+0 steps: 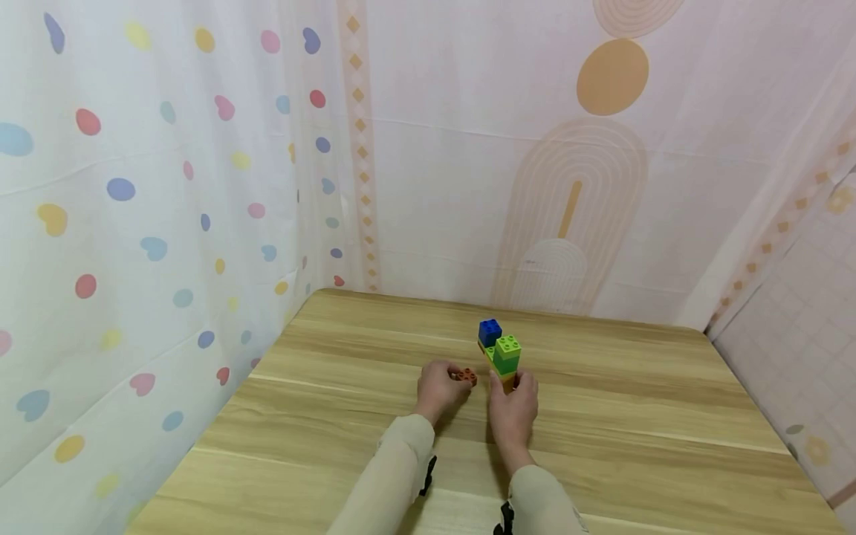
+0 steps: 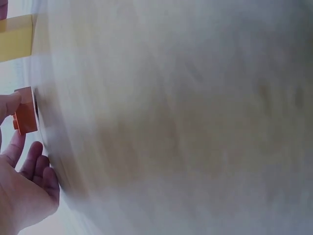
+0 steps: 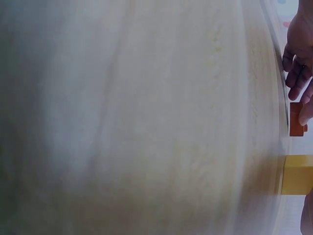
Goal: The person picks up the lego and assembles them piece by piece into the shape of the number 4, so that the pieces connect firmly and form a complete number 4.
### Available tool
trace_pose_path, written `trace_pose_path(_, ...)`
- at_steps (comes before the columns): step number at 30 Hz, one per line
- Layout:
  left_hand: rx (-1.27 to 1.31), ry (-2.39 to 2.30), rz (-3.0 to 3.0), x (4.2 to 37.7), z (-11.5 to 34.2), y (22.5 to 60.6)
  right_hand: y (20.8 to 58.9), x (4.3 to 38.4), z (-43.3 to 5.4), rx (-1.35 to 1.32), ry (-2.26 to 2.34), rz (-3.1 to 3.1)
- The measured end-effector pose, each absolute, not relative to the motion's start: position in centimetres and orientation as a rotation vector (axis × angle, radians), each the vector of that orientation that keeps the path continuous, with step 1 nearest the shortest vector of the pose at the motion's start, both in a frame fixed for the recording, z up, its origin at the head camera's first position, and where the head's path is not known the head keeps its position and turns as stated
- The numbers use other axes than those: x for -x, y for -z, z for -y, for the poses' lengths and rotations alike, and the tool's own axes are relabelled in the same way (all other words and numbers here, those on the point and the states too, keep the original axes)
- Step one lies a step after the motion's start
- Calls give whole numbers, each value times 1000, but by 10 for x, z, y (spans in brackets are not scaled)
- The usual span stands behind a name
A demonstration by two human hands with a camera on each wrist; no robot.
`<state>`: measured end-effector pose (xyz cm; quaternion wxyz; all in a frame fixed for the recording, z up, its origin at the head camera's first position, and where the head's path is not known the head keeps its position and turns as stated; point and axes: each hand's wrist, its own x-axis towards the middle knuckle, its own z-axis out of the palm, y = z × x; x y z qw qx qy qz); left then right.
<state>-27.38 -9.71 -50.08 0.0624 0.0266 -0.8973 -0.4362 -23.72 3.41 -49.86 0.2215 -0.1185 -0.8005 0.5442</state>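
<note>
My left hand [image 1: 440, 388] pinches a small reddish-orange toy brick [image 1: 467, 377] close to the tabletop. In the left wrist view, thumb and finger grip that brick [image 2: 26, 110] while the other fingers curl loosely below. To its right, my right hand [image 1: 513, 409] holds a built stack of toy bricks [image 1: 506, 360] by its low yellow-orange part. Lime and green bricks rise at the stack's front, and a blue brick [image 1: 490, 331] tops its back. A yellow brick [image 3: 297, 175], beside the right fingers, appears in the right wrist view. The two hands are apart.
A wood-grain table [image 1: 321, 416] lies under both hands. Behind it hangs a pale curtain [image 1: 441, 223] with arch prints, and at the left a curtain with coloured dots [image 1: 154, 312]. The table's far edge meets the cloth.
</note>
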Motion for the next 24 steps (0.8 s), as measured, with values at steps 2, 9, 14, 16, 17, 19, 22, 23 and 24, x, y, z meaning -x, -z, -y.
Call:
trace_pose_path(2, -62, 1372, 2690, 275, 100, 499, 498, 237, -35, 319, -1497, 2211)
trace_pose_path(9, -9, 1483, 2645, 281, 114, 492, 498, 239, -39, 268, -1492, 2204)
trace_pose_path(14, 7, 1487, 2636, 284, 126, 485, 498, 238, -44, 215, -1525, 2200)
trace_pose_path(16, 14, 1463, 2633, 285, 131, 482, 498, 238, -46, 187, -1553, 2198)
trace_pose_path(17, 21, 1456, 2631, 285, 133, 480, 498, 238, -47, 176, -1567, 2198)
trace_pose_path(19, 32, 1446, 2632, 286, 137, 478, 499, 238, -49, 157, -1593, 2202)
trace_pose_path(22, 65, 1445, 2637, 289, 142, 475, 500, 237, -52, 146, -1626, 2222)
trace_pose_path(23, 71, 1441, 2639, 290, 143, 475, 501, 237, -54, 144, -1635, 2230)
trace_pose_path(24, 77, 1441, 2640, 291, 145, 474, 501, 237, -55, 139, -1641, 2238)
